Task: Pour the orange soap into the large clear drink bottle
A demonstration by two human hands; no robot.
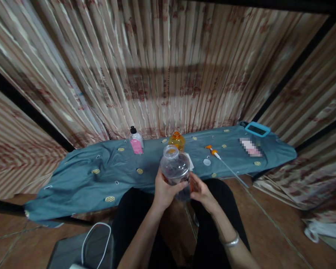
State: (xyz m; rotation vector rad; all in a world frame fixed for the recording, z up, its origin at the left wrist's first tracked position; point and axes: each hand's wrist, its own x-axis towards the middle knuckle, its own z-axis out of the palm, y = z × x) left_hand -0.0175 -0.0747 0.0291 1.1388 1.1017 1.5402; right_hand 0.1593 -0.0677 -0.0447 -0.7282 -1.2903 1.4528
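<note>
Head view, left hand [164,191] and right hand [201,191] grips clamped on clear bottle [176,169], cloth edge [145,186] just beyond

A home room: patterned curtains [168,74], tiled floor [268,224], cloth-covered low bench [100,175] with bottles.
</note>
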